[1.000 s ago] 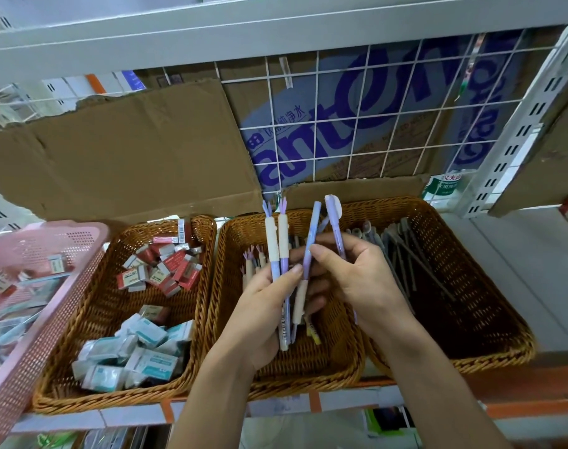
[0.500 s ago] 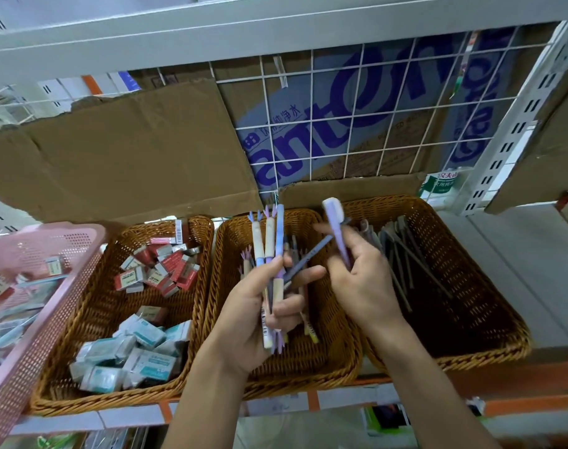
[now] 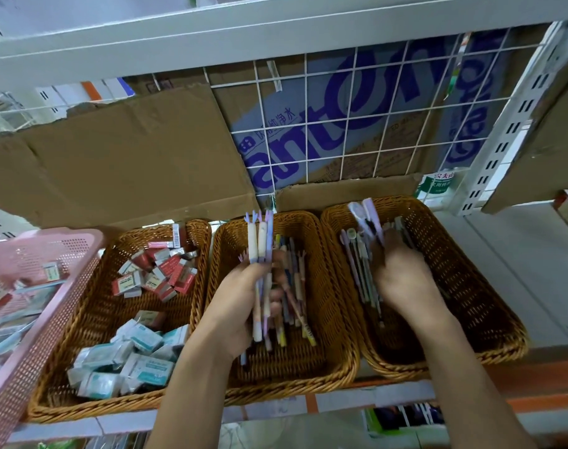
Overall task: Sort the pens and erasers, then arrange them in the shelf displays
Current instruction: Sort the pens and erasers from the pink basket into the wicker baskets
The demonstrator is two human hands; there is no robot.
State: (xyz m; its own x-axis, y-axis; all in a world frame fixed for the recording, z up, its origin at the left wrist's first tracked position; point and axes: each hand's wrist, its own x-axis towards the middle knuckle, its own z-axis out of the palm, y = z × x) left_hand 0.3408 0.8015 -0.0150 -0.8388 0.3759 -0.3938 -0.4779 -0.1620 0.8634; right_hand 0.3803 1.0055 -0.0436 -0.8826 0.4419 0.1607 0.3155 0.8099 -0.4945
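Three wicker baskets stand side by side on the shelf. My left hand (image 3: 240, 306) grips a bunch of pastel pens (image 3: 260, 241) upright over the middle basket (image 3: 334, 322), which holds several more pens. My right hand (image 3: 402, 277) is over the right basket (image 3: 490, 303) and holds two lilac pens (image 3: 366, 215), blurred by motion, above the pens lying there. The left basket (image 3: 91, 322) holds red erasers (image 3: 166, 270) at the back and teal-wrapped erasers (image 3: 130, 358) at the front.
A pink plastic basket (image 3: 46, 315) with mixed erasers and pens sits at the far left. Cardboard (image 3: 120, 163) and a white wire grid (image 3: 357, 124) back the shelf. A metal shelf (image 3: 243, 30) runs overhead, with a slotted upright (image 3: 509, 131) at the right.
My right hand has moved right, carrying the lilac pens from beside my left hand over the middle basket to the right basket. My left hand keeps its bunch of pens.
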